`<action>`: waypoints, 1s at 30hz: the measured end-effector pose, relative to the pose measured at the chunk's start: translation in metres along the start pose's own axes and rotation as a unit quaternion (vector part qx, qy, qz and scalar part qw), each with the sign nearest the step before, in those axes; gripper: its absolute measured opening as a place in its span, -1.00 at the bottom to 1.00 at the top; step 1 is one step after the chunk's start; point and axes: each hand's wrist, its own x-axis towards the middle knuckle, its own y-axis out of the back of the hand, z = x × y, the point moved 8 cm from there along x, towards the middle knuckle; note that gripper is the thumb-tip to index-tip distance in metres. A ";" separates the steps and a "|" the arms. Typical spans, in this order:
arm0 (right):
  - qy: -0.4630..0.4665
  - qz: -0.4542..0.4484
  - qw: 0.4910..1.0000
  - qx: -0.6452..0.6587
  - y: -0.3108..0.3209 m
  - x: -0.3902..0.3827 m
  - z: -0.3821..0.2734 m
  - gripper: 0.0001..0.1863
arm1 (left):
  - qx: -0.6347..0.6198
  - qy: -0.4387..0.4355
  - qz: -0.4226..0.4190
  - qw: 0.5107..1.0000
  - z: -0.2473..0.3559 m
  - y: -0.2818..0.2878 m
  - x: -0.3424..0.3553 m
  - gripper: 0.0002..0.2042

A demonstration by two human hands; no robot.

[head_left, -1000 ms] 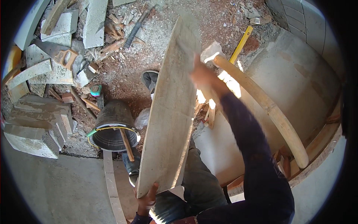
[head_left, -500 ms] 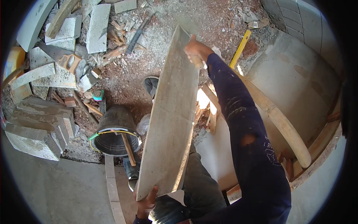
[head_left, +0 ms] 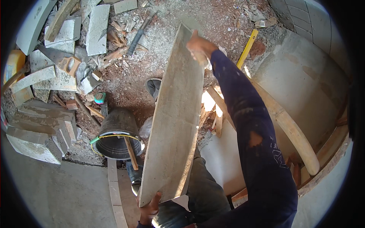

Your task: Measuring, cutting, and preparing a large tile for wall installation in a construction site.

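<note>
Long flat slab [head_left: 175, 121], pale grey, rough-faced and rectangular, held tilted between both hands above the rubble floor. Right hand [head_left: 199, 45] closed over its far top edge, arm in a dark blue sleeve extended. Left hand [head_left: 150, 207] grips the near bottom corner from beneath. Black round bucket [head_left: 116, 135] with wooden stick stands just left of the slab

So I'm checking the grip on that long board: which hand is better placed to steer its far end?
Probably the right hand: it grips the top edge of the board, arm outstretched. The left hand only supports the near bottom corner.
</note>
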 end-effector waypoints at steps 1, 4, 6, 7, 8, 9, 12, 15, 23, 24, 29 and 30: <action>-0.027 0.006 0.997 -0.073 -0.009 0.012 -0.007 -0.12 | 0.005 0.003 0.005 1.000 -0.007 0.000 0.003 -0.73; -0.007 0.084 0.978 -0.192 -0.076 -0.072 -0.016 -0.12 | 0.171 -0.113 0.014 0.979 0.010 0.004 -0.007 -0.74; 0.006 0.035 0.972 -0.234 -0.119 -0.144 0.014 -0.05 | -0.126 0.150 0.030 0.980 -0.007 0.007 -0.001 -0.74; -0.013 0.026 0.947 -0.320 -0.136 -0.166 0.050 0.02 | -0.125 0.147 0.026 0.981 -0.010 0.007 -0.001 -0.74; 0.028 -0.008 0.943 -0.333 -0.165 -0.202 0.062 0.04 | -0.054 0.103 0.041 0.992 -0.014 0.013 -0.005 -0.73; 0.084 0.006 0.947 -0.310 -0.171 -0.235 0.079 0.04 | 0.009 0.048 0.042 0.998 -0.010 0.015 -0.003 -0.72; 0.077 0.053 0.944 -0.317 -0.153 -0.223 0.098 0.01 | -0.097 0.138 0.059 0.984 -0.014 0.014 -0.006 -0.70; 0.037 0.176 0.889 -0.421 0.009 -0.078 0.170 -0.26 | -0.016 -0.016 0.028 0.999 0.005 0.002 0.010 -0.68; -0.014 0.110 0.974 -0.199 -0.064 -0.093 0.078 -0.51 | -0.103 0.141 0.054 0.983 -0.002 0.009 0.004 -0.70; 0.061 0.114 0.939 -0.320 -0.083 -0.117 0.063 -0.32 | -0.103 0.137 0.048 0.984 0.000 0.012 0.000 -0.71; 0.004 0.139 0.977 -0.164 -0.016 -0.043 0.021 -0.15 | -0.133 0.131 0.012 0.982 0.010 0.006 0.008 -0.62; -0.047 0.121 0.985 -0.117 0.010 -0.007 0.029 -0.12 | -0.167 0.129 0.011 0.977 0.014 0.003 0.011 -0.59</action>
